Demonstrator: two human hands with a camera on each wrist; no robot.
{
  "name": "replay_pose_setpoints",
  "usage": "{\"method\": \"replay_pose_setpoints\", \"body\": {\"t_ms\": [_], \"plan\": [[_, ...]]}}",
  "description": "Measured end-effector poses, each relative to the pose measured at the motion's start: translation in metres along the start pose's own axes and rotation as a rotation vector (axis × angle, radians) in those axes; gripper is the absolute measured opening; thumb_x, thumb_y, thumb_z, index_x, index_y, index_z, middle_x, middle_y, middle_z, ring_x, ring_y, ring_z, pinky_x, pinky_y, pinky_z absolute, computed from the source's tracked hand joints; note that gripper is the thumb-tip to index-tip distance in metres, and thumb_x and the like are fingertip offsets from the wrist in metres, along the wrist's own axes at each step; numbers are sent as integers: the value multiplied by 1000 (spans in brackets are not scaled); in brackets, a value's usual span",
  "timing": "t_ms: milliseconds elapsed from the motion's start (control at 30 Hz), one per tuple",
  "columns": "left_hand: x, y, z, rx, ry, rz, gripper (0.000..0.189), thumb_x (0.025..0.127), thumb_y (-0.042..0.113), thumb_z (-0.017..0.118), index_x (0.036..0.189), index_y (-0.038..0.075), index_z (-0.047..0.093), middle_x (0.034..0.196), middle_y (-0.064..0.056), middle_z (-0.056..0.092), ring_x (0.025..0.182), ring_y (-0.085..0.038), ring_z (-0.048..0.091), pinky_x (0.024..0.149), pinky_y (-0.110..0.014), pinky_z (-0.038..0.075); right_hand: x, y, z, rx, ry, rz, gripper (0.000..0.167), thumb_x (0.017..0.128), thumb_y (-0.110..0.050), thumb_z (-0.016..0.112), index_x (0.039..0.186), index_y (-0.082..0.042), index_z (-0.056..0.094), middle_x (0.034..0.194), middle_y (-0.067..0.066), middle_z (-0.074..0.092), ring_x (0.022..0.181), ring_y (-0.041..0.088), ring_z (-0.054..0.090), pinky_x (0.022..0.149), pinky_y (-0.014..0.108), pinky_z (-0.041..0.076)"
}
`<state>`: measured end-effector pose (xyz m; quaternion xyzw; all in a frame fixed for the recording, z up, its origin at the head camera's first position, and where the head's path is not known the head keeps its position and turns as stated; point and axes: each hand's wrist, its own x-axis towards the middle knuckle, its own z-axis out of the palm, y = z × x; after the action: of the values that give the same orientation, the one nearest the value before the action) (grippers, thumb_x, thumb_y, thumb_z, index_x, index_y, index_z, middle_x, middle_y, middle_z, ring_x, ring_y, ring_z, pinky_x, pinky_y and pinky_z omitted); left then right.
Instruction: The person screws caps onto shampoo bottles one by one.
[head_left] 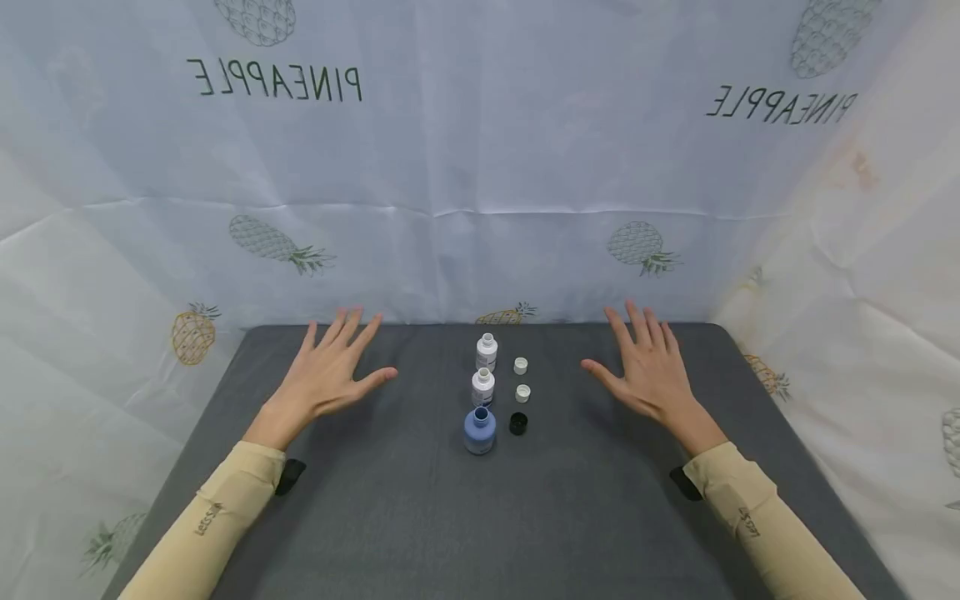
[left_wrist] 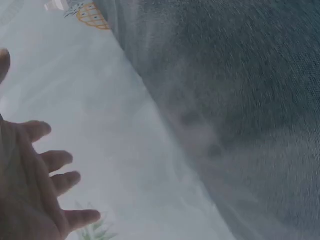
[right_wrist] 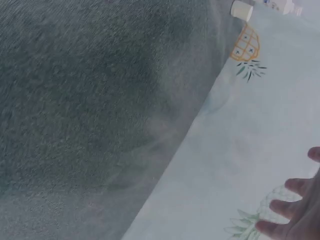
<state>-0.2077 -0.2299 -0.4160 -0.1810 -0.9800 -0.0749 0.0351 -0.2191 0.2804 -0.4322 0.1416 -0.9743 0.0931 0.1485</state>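
Note:
In the head view my left hand (head_left: 327, 372) is spread over the left side of the dark table, fingers straight and holding nothing. My right hand (head_left: 647, 372) mirrors it on the right, also spread and holding nothing. Between them stand three uncapped bottles in a column: a white bottle (head_left: 487, 353) at the back, another white bottle (head_left: 483, 388) in the middle and a blue bottle (head_left: 480, 433) in front. Just right of these lie a white cap (head_left: 521, 366), a second white cap (head_left: 522, 393) and a black cap (head_left: 518, 424). Spread fingers (left_wrist: 61, 182) show in the left wrist view.
The grey table (head_left: 420, 525) has rounded back corners. White cloth (head_left: 465, 150) printed with pineapples hangs behind it and at both sides. Dark bands show below each sleeve. In the right wrist view a white cap (right_wrist: 242, 10) appears near the top edge.

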Motion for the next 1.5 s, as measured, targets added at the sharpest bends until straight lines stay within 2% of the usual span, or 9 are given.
{"method": "replay_pose_setpoints", "body": {"t_ms": [100,200,367,533,633,767,1067,1267,1500], "plan": [[7,1,5,-20,43,22,89,107,65,54,173,13,26,179,-23,27,163,-49,30,130,-77,25,2,-3,3,25,59,-28,92,98,-63,67,170,-17,34,173,26,35,154,55,39,118,78,38],[14,2,10,-64,93,46,78,108,55,60,168,10,40,170,-23,44,152,-49,49,120,-73,43,5,-9,6,63,85,-44,84,99,-56,70,165,-13,42,165,27,45,146,55,48,111,76,45],[26,5,20,-184,129,48,57,109,43,64,155,10,58,153,-20,63,132,-42,67,98,-65,60,10,-19,10,158,31,-12,74,102,-50,70,160,-9,48,159,26,51,143,53,50,113,74,46],[39,6,33,-408,105,67,44,109,29,66,147,6,64,144,-19,69,122,-38,73,93,-59,63,17,-29,17,305,-65,24,66,104,-41,71,156,-5,52,151,26,58,138,50,57,110,71,50],[47,7,38,-561,63,105,41,108,20,67,144,0,64,139,-22,71,119,-39,73,96,-56,64,22,-33,23,402,-123,28,61,104,-35,73,153,-3,54,147,25,62,131,47,63,106,66,55],[54,12,42,-683,-11,141,41,107,14,69,143,-4,64,138,-27,70,118,-41,74,98,-56,64,28,-39,31,507,-194,33,59,104,-31,75,151,-3,56,148,25,63,128,47,66,105,63,58],[77,32,54,-671,-187,227,40,104,10,72,140,-5,65,134,-24,74,117,-35,76,102,-53,63,36,-44,52,642,-299,77,52,104,-22,74,149,-2,57,146,27,64,125,46,69,106,63,57],[90,41,65,-681,-218,268,41,103,8,72,140,-7,65,131,-24,75,114,-35,77,104,-51,63,42,-48,60,693,-336,111,50,104,-23,74,146,-1,59,140,25,68,121,43,71,103,59,60],[103,55,68,-704,-259,250,46,103,6,72,145,-8,60,142,-27,69,125,-40,74,109,-50,61,46,-52,69,689,-348,146,48,102,-24,75,144,-5,63,137,22,70,120,42,70,94,53,62]]}}
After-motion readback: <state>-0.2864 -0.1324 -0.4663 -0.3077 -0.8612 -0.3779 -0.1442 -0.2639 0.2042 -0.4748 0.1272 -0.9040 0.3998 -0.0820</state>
